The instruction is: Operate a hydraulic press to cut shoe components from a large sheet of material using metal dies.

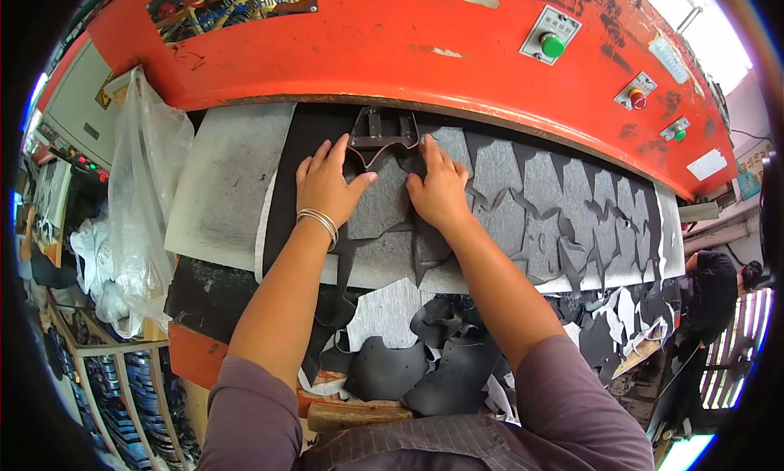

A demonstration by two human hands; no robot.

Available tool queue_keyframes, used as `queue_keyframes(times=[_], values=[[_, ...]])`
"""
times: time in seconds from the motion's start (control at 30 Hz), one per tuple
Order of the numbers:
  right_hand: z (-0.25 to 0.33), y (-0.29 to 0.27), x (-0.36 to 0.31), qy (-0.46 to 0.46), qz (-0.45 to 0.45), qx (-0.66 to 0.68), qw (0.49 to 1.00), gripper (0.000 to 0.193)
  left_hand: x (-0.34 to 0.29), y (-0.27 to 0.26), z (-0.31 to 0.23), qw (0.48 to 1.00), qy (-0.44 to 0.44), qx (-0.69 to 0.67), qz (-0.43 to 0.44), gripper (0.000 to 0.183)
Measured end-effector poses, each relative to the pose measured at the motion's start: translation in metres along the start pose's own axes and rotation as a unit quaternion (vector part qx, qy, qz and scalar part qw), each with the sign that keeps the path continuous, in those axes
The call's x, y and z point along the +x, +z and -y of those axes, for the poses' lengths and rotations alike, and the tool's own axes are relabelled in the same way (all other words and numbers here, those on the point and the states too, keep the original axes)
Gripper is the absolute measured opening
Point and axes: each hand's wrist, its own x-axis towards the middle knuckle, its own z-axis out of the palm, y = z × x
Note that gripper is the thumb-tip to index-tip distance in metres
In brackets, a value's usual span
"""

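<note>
A dark metal cutting die (384, 141) with an angular outline and inner crossbars stands near the far edge of a black sheet (314, 126). My left hand (328, 187), a bracelet at its wrist, has its fingertips against the die's left side. The right hand (442, 187) holds the opposite side with its fingertips, thumb lower down. Between them the two hands grip the die. Rows of shaped openings run through the sheet toward the right, and the grey surface shows through them.
Beyond the sheet rises the orange-red press beam (392, 63), with a green button (552, 45) and a red button (638, 99). A pale board (224, 185) lies under the sheet. Cut black pieces (386, 369) and scraps pile nearer me. A plastic bag (143, 185) hangs left; a person (709, 295) is at right.
</note>
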Motion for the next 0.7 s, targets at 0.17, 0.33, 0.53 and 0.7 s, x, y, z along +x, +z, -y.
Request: queue_keyframes(times=[0.17,0.33,0.53,0.7], values=[[-0.002,0.008,0.001,-0.021,-0.02,-0.012,0.999,0.063,0.004,0.004,0.003,1.0,-0.008,0.003,0.005,0.074],[-0.008,0.007,-0.003,-0.039,-0.021,-0.022,0.999,0.062,0.004,0.006,0.003,0.999,0.023,0.014,-0.019,0.074],[-0.004,-0.006,-0.002,-0.041,-0.008,-0.034,0.999,0.065,0.006,-0.007,-0.011,1.0,0.011,-0.013,0.015,0.075],[-0.002,-0.073,-0.017,0.018,0.068,0.095,0.993,0.079,-0.011,-0.008,-0.013,0.996,0.005,-0.064,-0.064,0.07]])
